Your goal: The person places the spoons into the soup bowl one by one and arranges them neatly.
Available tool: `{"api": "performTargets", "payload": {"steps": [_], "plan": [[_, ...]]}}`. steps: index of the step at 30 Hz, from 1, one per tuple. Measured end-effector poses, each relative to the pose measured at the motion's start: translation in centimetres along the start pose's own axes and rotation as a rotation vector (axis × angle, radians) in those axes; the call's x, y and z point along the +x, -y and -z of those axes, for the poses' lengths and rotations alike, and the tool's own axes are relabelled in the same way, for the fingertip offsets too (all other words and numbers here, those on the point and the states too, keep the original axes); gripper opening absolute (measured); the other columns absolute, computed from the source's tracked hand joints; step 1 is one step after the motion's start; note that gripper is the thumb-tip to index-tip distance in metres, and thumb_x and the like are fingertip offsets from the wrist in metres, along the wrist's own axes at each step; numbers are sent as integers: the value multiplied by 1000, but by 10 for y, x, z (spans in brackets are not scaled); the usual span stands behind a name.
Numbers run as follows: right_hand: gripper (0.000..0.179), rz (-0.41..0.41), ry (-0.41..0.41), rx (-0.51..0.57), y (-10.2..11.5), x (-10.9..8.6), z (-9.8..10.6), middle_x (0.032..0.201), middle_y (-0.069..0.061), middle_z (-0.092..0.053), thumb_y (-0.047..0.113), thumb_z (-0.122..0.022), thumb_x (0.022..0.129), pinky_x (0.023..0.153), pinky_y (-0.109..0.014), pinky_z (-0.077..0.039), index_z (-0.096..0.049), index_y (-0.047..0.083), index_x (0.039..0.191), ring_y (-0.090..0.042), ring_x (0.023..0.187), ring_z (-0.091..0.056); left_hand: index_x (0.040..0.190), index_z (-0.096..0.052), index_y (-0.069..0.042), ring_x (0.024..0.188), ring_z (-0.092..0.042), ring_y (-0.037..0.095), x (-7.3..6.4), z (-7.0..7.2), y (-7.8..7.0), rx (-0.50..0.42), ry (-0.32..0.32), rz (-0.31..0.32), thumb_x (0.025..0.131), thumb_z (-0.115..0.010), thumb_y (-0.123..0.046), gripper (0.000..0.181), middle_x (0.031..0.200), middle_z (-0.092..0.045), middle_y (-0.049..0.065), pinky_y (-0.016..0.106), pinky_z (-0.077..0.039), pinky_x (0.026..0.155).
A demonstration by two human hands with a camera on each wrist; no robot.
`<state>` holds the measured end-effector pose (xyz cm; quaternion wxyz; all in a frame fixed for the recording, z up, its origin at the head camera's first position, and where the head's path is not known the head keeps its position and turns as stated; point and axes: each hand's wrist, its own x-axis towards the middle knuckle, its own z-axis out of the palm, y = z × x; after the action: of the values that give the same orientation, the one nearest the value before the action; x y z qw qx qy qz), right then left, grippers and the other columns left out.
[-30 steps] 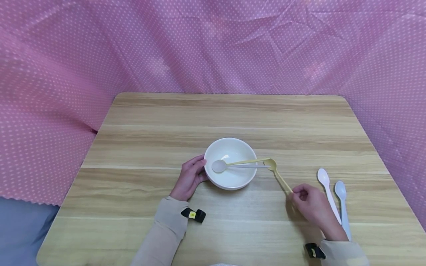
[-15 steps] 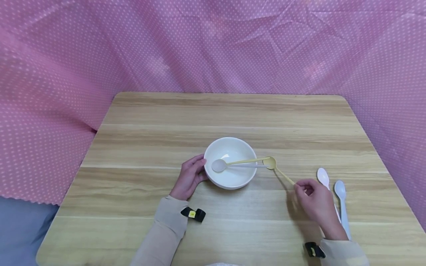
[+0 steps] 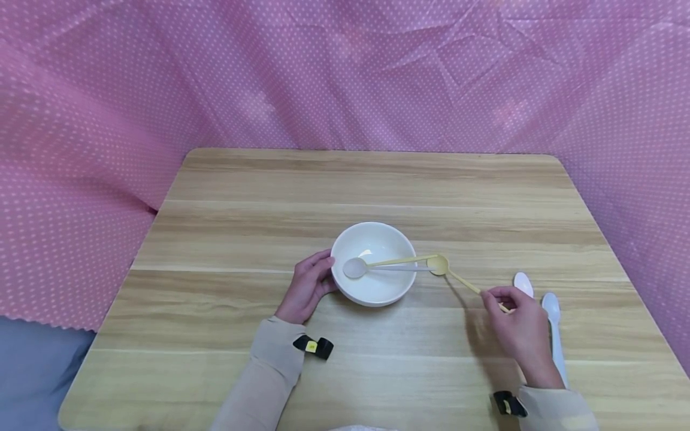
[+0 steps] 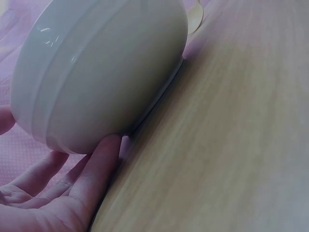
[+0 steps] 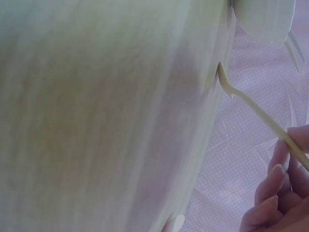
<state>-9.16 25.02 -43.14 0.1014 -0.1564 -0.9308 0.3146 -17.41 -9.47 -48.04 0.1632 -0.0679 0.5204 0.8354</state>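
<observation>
A white bowl (image 3: 376,297) stands on the table, and my left hand (image 3: 305,290) holds it from the left, thumb at the rim. In the left wrist view, fingers (image 4: 99,164) touch its lower outer wall. A white spoon (image 3: 354,269) lies in the bowl together with a yellow-handled spoon (image 3: 396,261), their handles reaching past the right rim. Between thumb and fingers, my right hand (image 3: 517,320) pinches the handle of another yellow spoon (image 3: 438,265). Its head is down by the tabletop right of the bowl; the handle slants up to the hand.
Beside my right hand lie a white spoon (image 3: 523,285), mostly covered by that hand, and a light blue spoon (image 3: 551,306). The wooden table (image 3: 259,203) is bordered at the back and sides by a pink dotted cloth (image 3: 345,78).
My right hand has moved away from me and slightly right, swinging the yellow spoon's handle outward while its head stays nearly in place. It now covers more of the white spoon. My left hand is still.
</observation>
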Motion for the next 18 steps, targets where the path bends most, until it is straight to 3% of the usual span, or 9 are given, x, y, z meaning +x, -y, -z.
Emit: {"api": "performTargets", "payload": {"steps": [4,18], "plan": [[19,-32,-13,5,1,0,1,90,-11,-72,28,-65,87,63,-15,-39,-71,10,88,12,70,-47,132,-49,0,97,-61,20,0,0,0,0,1,0,92,-56,-16,44,127,-55,19,30,-55,76],[20,-85,-72,101,5,-1,3,93,-14,-70,25,-63,87,56,-8,-41,-69,6,89,15,68,-47,133,-49,-1,97,-61,19,0,1,1,0,3,1,92,-57,-17,45,127,-55,20,30,-55,76]]}}
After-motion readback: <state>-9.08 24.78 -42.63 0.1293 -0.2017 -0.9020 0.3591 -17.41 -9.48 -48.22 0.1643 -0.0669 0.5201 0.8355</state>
